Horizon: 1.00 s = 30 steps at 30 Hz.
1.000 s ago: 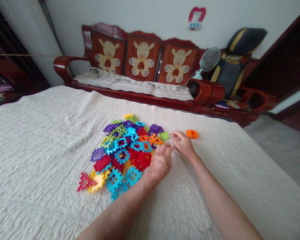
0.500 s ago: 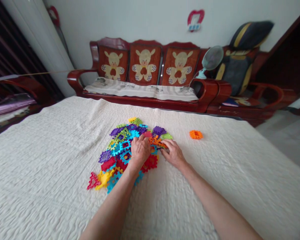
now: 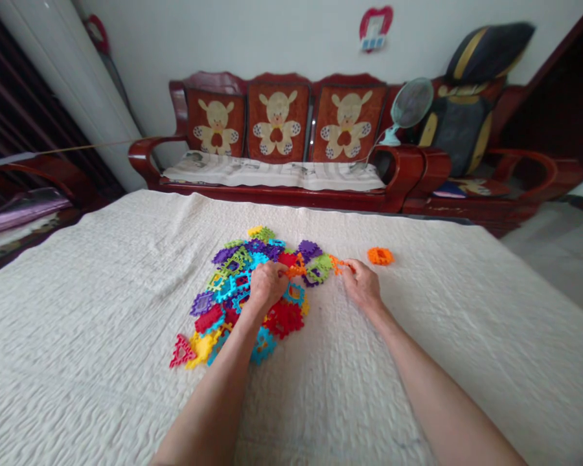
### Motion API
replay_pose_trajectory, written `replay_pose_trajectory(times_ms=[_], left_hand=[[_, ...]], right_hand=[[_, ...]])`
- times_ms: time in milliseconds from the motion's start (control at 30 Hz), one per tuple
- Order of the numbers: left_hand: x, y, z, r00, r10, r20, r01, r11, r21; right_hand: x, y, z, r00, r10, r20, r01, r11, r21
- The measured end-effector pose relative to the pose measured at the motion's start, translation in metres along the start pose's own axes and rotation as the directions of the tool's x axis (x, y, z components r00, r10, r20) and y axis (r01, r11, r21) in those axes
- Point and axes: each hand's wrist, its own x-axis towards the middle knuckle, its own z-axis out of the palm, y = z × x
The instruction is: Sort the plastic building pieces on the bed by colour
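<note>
A pile of coloured plastic interlocking tiles [image 3: 238,285] lies on a cream quilted cover [image 3: 102,336]. My left hand [image 3: 266,286] rests on the pile with its fingers curled round an orange tile [image 3: 295,269]. At the pile's right edge my right hand [image 3: 363,285] pinches another orange tile [image 3: 339,263]. A separate small stack of orange tiles [image 3: 379,255] sits on the cover just beyond my right hand.
A red wooden sofa [image 3: 282,162] with three bear cushions stands past the far edge of the cover. A small fan [image 3: 408,107] and a dark bag [image 3: 466,97] sit at the sofa's right end. Another red seat [image 3: 29,194] is at the left.
Both hands went into the pile. The left hand now grips an orange tile there, and the right hand has drawn back to the right with an orange tile pinched in it.
</note>
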Motion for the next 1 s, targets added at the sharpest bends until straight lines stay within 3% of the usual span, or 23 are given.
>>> replay_pose_trajectory(times_ms=[67, 167, 267, 400, 600, 833, 1000], left_hand=[[0.001, 0.000, -0.003, 1.000, -0.008, 0.016, 0.008, 1.000, -0.006], [0.001, -0.001, -0.011, 0.999, -0.041, -0.011, 0.041, 0.999, -0.005], [-0.001, -0.002, -0.022, 0.996, -0.086, -0.010, 0.086, 0.996, -0.035], [-0.004, -0.003, -0.037, 0.993, -0.117, 0.008, 0.117, 0.993, -0.030], [-0.005, -0.007, -0.044, 0.989, -0.140, 0.050, 0.139, 0.990, 0.008], [-0.007, 0.001, -0.038, 0.990, -0.119, 0.069, 0.113, 0.989, 0.090], [-0.003, 0.004, -0.023, 0.999, 0.034, -0.041, -0.037, 0.996, -0.085]], right_hand=[[0.003, 0.002, -0.006, 0.999, 0.013, -0.051, -0.016, 0.997, -0.073], [0.001, -0.021, -0.009, 0.980, -0.140, -0.139, 0.126, 0.986, -0.105], [-0.011, -0.058, -0.003, 0.939, -0.339, 0.053, 0.337, 0.940, 0.049], [-0.029, -0.086, 0.009, 0.835, -0.449, 0.317, 0.430, 0.893, 0.132], [-0.033, -0.084, 0.010, 0.748, -0.542, 0.382, 0.473, 0.840, 0.266], [-0.033, -0.086, 0.010, 0.748, -0.568, 0.343, 0.479, 0.820, 0.314], [-0.032, -0.085, 0.006, 0.802, -0.521, 0.293, 0.451, 0.849, 0.275]])
